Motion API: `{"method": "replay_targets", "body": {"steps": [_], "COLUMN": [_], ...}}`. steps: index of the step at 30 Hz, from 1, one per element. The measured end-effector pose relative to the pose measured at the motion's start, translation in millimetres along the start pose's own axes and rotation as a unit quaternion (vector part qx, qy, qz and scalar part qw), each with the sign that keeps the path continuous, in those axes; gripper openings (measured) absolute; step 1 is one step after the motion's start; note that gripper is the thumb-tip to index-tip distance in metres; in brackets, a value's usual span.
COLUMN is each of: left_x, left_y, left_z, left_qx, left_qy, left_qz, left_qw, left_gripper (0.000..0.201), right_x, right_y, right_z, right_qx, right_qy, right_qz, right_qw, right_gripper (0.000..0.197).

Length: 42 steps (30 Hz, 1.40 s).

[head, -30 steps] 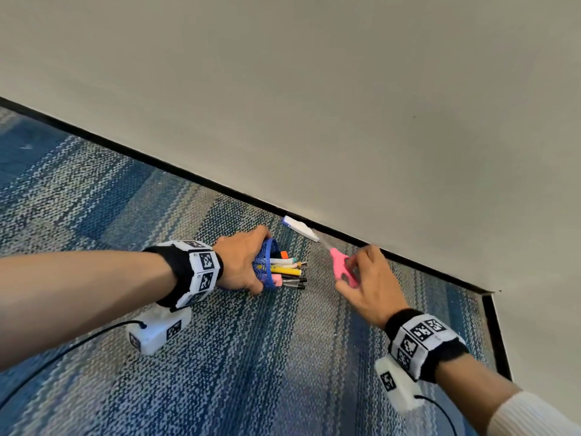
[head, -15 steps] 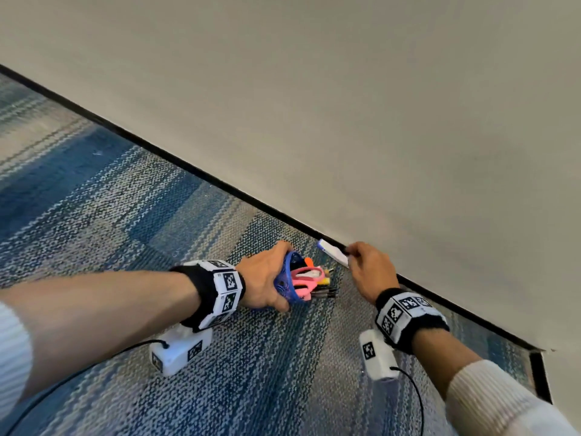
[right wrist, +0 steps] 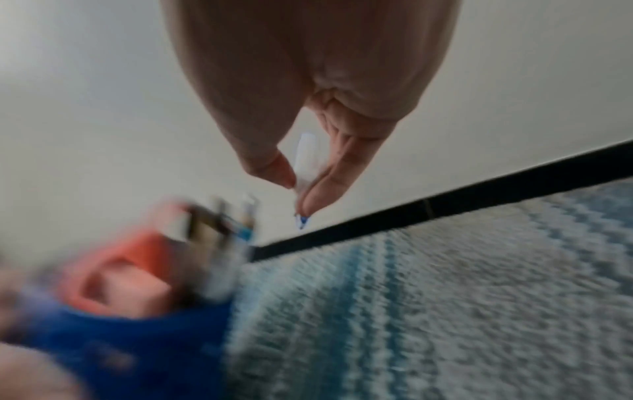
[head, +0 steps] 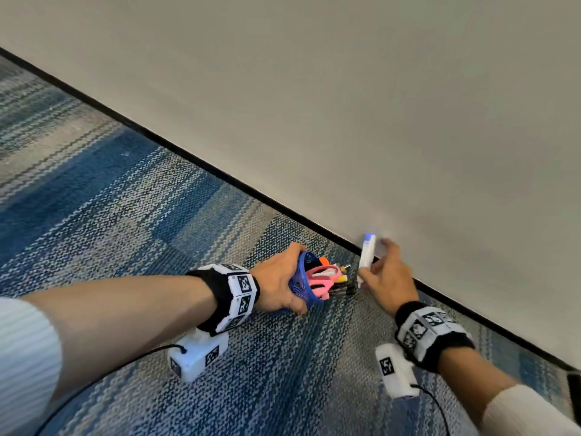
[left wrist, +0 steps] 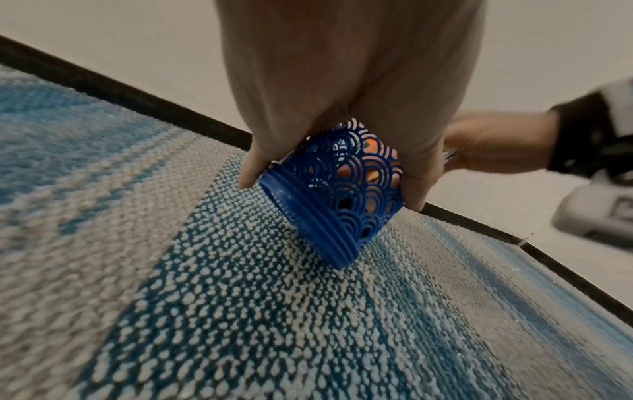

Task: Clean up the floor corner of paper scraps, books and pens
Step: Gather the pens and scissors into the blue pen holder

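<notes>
With its contents blurred, the tilted blue pen holder of pens and pink scissors is gripped by the left hand, a white pen pinched by the right hand.

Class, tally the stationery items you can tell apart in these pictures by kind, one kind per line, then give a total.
Pen holder: 1
Scissors: 1
Marker held in the right hand: 1
Pens in the holder: too bunched to count
Total counted: 3
</notes>
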State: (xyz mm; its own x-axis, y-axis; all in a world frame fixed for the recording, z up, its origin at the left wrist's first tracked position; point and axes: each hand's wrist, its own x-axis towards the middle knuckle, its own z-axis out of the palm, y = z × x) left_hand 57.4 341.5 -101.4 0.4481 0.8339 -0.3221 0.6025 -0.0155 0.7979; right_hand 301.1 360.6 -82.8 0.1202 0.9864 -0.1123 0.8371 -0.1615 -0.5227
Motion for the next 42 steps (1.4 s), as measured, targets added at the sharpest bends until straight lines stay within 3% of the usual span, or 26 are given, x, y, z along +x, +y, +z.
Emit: {"method": "replay_targets", "body": {"steps": [3, 5, 11, 14, 19, 21, 32, 38, 42], "left_x": [-3, -6, -25, -34, -45, -48, -57, -52, -50], "left_y": [8, 14, 37, 64, 129, 153, 249, 259, 255], "left_z": [-3, -5, -6, -7, -12, -20, -62, -55, -48], "left_qx": [0.013, 0.029, 0.064, 0.069, 0.115, 0.129, 0.18, 0.149, 0.151], "left_qy": [-0.007, -0.011, -0.014, -0.01, 0.009, 0.017, 0.115, 0.147, 0.121], "left_qz": [-0.006, -0.006, 0.02, 0.039, 0.067, 0.073, 0.099, 0.112, 0.112], "left_qw": [1.0, 1.0, 0.998, 0.997, 0.991, 0.989, 0.972, 0.971, 0.975], "left_gripper": [0.093, 0.091, 0.086, 0.084, 0.082, 0.084, 0.088, 0.089, 0.09], "right_x": [-22, -37, -69, -74, -73, -74, -54, -52, -53], "right_y": [-30, -50, -74, -77, -74, -71, -94, -95, -87], "right_z": [-26, -38, -51, -69, -104, -117, -198, -218, -215], "right_qx": [0.217, 0.263, 0.067, 0.032, -0.012, -0.01, 0.054, 0.028, 0.014], "right_qy": [-0.022, -0.056, -0.024, -0.016, 0.0, 0.014, 0.098, 0.093, 0.079], "right_qz": [-0.013, -0.041, -0.159, -0.198, -0.3, -0.334, -0.317, -0.326, -0.318], "right_qw": [0.976, 0.962, 0.985, 0.979, 0.954, 0.943, 0.942, 0.94, 0.945], "right_gripper": [0.085, 0.083, 0.065, 0.06, 0.016, 0.013, 0.021, 0.023, 0.02]}}
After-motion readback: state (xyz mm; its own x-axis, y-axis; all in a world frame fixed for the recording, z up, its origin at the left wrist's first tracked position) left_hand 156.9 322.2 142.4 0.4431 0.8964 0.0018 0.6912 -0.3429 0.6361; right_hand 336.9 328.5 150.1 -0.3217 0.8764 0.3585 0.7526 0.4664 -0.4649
